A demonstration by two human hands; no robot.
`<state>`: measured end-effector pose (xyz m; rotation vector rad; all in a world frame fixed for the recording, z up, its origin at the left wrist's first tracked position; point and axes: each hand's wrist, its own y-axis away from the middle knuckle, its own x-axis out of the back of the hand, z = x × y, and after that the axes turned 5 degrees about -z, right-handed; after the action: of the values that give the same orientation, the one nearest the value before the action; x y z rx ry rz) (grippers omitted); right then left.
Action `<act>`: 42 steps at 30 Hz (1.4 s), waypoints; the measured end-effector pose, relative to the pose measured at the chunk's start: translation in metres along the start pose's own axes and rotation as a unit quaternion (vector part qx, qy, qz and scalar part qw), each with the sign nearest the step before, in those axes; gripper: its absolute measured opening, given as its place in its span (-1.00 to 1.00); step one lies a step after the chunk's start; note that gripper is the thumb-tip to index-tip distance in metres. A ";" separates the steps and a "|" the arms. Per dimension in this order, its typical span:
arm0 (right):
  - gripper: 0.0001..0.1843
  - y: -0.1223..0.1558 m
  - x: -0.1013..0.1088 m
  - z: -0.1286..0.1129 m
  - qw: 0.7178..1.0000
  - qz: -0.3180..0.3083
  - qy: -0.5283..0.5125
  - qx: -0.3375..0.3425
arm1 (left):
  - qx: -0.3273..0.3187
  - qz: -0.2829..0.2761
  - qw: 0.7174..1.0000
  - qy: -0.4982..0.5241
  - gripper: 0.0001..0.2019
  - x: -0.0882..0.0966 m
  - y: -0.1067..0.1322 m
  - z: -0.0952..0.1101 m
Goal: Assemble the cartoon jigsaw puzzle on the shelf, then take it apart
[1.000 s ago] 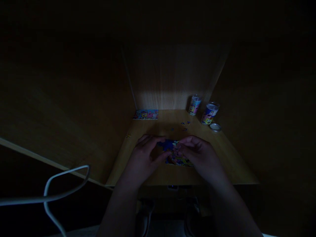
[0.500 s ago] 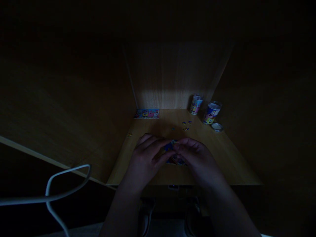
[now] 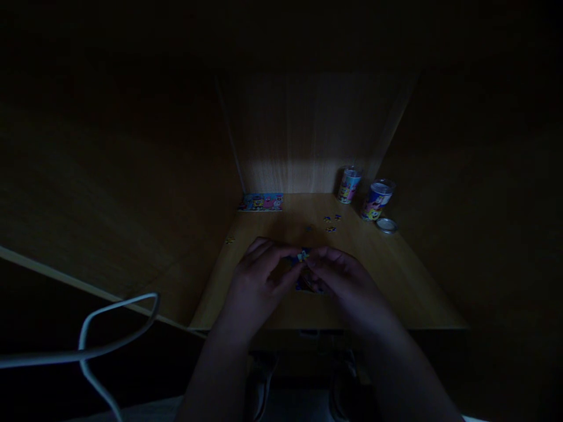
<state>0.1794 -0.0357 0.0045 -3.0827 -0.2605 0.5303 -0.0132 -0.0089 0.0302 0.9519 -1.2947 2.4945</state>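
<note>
Over the wooden surface (image 3: 396,275), my left hand (image 3: 257,278) and my right hand (image 3: 347,278) meet with thumbs and fingertips closed on small blue and yellow jigsaw puzzle pieces (image 3: 303,255). Fingers cover parts of these pieces, so how they fit together cannot be seen. Just below them lies a dark, colourful joined section of puzzle (image 3: 308,285), partly hidden by my right hand. Beyond my hands are several loose pieces (image 3: 331,230), and one more loose piece (image 3: 230,240) lies near the left edge.
A cartoon picture strip (image 3: 261,203) lies at the back left. Two cartoon-printed cans, a light blue one (image 3: 349,186) and a dark blue one (image 3: 376,202), stand at the back right beside a round lid (image 3: 386,225). Wooden panels enclose the surface; a white cable (image 3: 83,340) loops at lower left.
My right fingertips have shifted slightly left, with the piece between the hands now turned more towards view. My left hand has barely moved.
</note>
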 end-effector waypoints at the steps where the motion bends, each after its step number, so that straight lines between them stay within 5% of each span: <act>1: -0.61 0.000 0.001 0.000 1.000 0.005 0.025 0.006 | 0.005 -0.003 1.000 -0.004 -0.79 0.001 0.000 -0.001; 5: -0.67 0.002 0.010 -0.006 0.973 0.067 0.213 0.062 | 0.034 -0.019 0.999 -0.037 -0.83 0.007 0.001 -0.006; 10: -0.88 -0.001 0.030 -0.012 0.831 0.123 0.513 0.177 | 0.091 -0.061 0.990 -0.092 -0.83 0.015 0.005 -0.016; 13: -0.91 -0.003 0.041 -0.010 0.787 0.097 0.579 0.190 | 0.135 -0.107 0.977 -0.124 -0.83 0.020 0.007 -0.022; 20: -0.90 -0.006 0.044 -0.001 0.774 -0.024 0.603 0.190 | 0.227 -0.188 0.943 -0.154 -0.92 0.025 0.007 -0.024; 42: -0.89 -0.007 0.040 -0.002 0.776 -0.039 0.607 0.165 | 0.244 -0.206 0.947 -0.036 -0.86 0.008 0.011 -0.026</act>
<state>0.2165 -0.0224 -0.0066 -2.3828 -0.2055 -1.2486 -0.0358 0.0038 0.0167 1.2649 -0.4126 2.4842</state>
